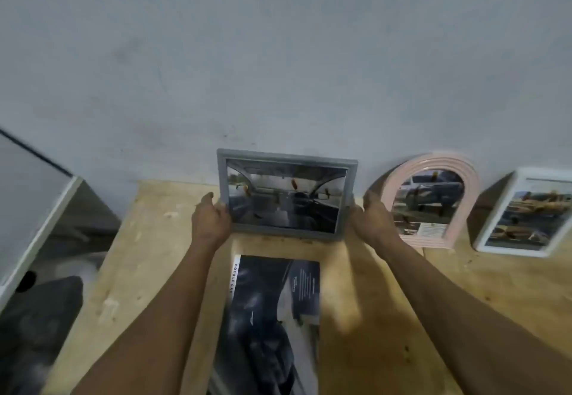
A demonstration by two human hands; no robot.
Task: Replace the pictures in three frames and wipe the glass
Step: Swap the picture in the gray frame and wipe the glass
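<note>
A grey rectangular picture frame (286, 195) stands upright on the wooden table (387, 286) by the wall, showing a car-interior picture with orange smears on the glass. My left hand (210, 222) grips its lower left side. My right hand (371, 222) grips its lower right side. To the right, a pink arched frame (430, 199) leans on the wall with a car picture. Further right leans a white rectangular frame (526, 215). A dark printed car picture (272, 317) lies flat on the table between my forearms.
The grey wall (278, 54) rises right behind the frames. A white-edged panel or box (34, 208) slants at the left, past the table's left edge, with dark items below it.
</note>
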